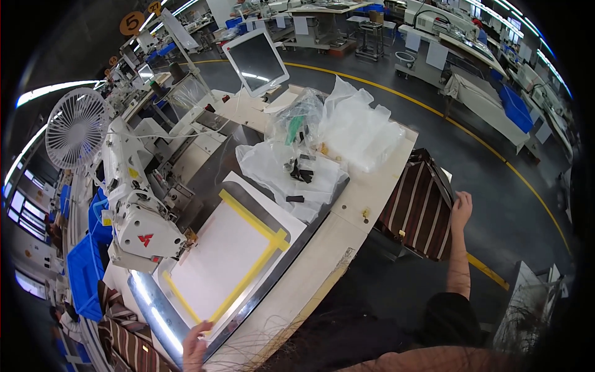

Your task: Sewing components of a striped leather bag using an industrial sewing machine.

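Observation:
My right hand (460, 212) is at the right edge of a stack of brown striped fabric (416, 214), its fingers bent and closed at the cloth's edge. That stack hangs beside the table's right side. My left hand (194, 347) is near the lower corner of a white sheet (217, 257) framed with yellow tape, its fingers loosely apart and holding nothing I can see. The sheet lies on a shiny metal plate (152, 310) under the head of a white sewing machine (145, 229).
Clear plastic bags (297, 118) and white plastic wrapping (359, 124) lie on the table's far end, with small black pieces (302, 172). A monitor (257, 62) stands behind, a white fan (77, 129) at left. More striped fabric (133, 341) and a blue bin (83, 273) are lower left.

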